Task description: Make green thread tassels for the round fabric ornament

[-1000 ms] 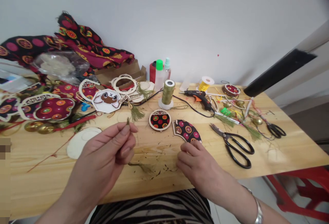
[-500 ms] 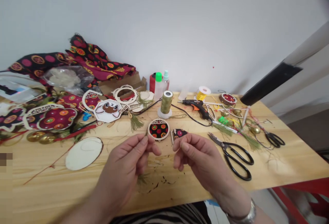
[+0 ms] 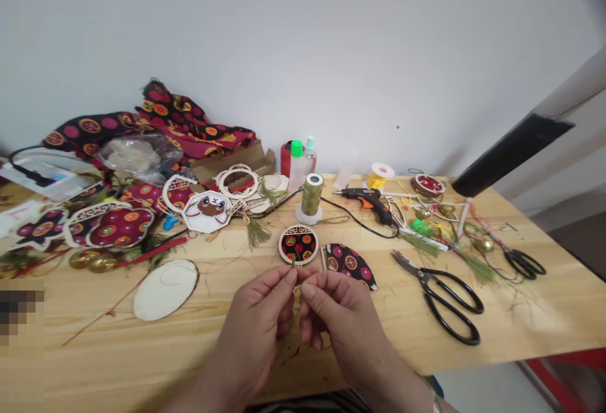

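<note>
My left hand (image 3: 265, 305) is closed in a pinch, and a short bit of olive-green thread (image 3: 293, 262) sticks up above its thumb. Close beside it, my right hand (image 3: 336, 312) also has thumb and forefinger pressed together; whatever lies between them is too fine to make out. Just beyond my fingertips lies a round wooden-framed ornament (image 3: 298, 244) with dark flowered fabric. A fan-shaped fabric piece (image 3: 350, 264) rests behind my right hand. An olive thread spool (image 3: 312, 196) stands upright farther back.
To the right lie black-handled scissors (image 3: 452, 299), a second pair (image 3: 524, 263) and a glue gun (image 3: 367, 201) with its cord. A white oval disc (image 3: 165, 290) is at left, before piled ornaments, gold bells (image 3: 103, 264) and patterned fabric (image 3: 189, 119). Bottles (image 3: 297, 167) stand near the wall.
My hands have come together, the right moving left until its fingertips are close beside the left's. The fan-shaped piece now shows more fully. The view has shifted slightly.
</note>
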`<action>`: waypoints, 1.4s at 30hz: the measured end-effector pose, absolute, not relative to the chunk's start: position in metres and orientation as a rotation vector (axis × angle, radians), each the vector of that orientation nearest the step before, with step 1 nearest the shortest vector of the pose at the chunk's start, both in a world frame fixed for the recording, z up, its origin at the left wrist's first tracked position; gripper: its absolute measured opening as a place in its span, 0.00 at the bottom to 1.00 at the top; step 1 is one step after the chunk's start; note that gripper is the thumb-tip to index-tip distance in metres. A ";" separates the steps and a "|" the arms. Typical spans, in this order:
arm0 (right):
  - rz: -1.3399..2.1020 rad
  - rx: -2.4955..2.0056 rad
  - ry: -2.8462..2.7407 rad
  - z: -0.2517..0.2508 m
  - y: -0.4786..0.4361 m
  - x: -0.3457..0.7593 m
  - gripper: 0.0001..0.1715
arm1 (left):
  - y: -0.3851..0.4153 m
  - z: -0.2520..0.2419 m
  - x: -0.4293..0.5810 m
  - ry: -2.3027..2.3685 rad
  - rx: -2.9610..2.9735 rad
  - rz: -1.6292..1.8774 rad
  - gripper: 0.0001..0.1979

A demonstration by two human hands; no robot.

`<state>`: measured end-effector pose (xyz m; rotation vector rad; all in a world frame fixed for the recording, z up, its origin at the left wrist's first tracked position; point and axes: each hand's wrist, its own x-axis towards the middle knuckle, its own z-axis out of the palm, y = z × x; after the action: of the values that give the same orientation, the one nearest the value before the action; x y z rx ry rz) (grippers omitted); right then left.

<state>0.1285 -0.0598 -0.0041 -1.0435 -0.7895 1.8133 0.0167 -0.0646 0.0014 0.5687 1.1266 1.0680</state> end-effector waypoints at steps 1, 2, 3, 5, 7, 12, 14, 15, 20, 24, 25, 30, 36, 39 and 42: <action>1.819 -1.035 -0.781 -0.004 -0.059 0.128 0.16 | -0.065 0.001 0.017 1.117 0.566 1.060 0.13; 1.824 -1.028 -0.772 -0.005 -0.059 0.127 0.15 | -0.065 0.001 0.017 1.108 0.563 1.053 0.14; 1.828 -1.022 -0.761 -0.005 -0.059 0.127 0.15 | -0.065 0.000 0.017 1.104 0.561 1.050 0.14; 1.834 -1.015 -0.738 -0.005 -0.059 0.126 0.14 | -0.066 -0.001 0.017 1.107 0.558 1.054 0.15; 1.842 -1.014 -0.725 -0.005 -0.060 0.127 0.14 | -0.066 -0.001 0.017 1.115 0.560 1.064 0.15; 1.866 -1.023 -0.729 -0.006 -0.062 0.128 0.15 | -0.066 0.000 0.016 1.144 0.583 1.082 0.14; 1.878 -1.026 -0.740 -0.008 -0.062 0.128 0.15 | -0.065 0.000 0.016 1.149 0.586 1.079 0.14; 1.881 -1.028 -0.747 -0.009 -0.062 0.128 0.16 | -0.065 0.000 0.016 1.152 0.585 1.081 0.14; 1.894 -1.028 -0.786 -0.012 -0.061 0.128 0.16 | -0.065 -0.001 0.016 1.145 0.564 1.083 0.15; 1.892 -1.032 -0.803 -0.012 -0.061 0.127 0.16 | -0.065 -0.001 0.016 1.147 0.567 1.086 0.14; 1.896 -1.030 -0.805 -0.012 -0.061 0.127 0.16 | -0.065 -0.001 0.016 1.149 0.567 1.086 0.14; 1.901 -1.034 -0.794 -0.013 -0.061 0.124 0.15 | -0.065 0.000 0.017 1.123 0.552 1.079 0.14; 1.590 -1.168 -1.120 -0.007 -0.059 0.137 0.10 | -0.065 -0.003 0.014 1.127 0.588 1.091 0.11; 1.159 -1.198 -1.374 0.002 -0.054 0.148 0.08 | -0.067 -0.006 0.011 1.178 0.719 1.063 0.10; 1.233 -1.177 -1.432 0.007 -0.048 0.153 0.07 | -0.067 -0.005 0.010 1.210 0.902 1.010 0.09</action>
<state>0.1526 -0.0479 0.0069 -1.1767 -1.4318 1.2330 0.0102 -0.0671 -0.0052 0.9024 1.2101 1.0096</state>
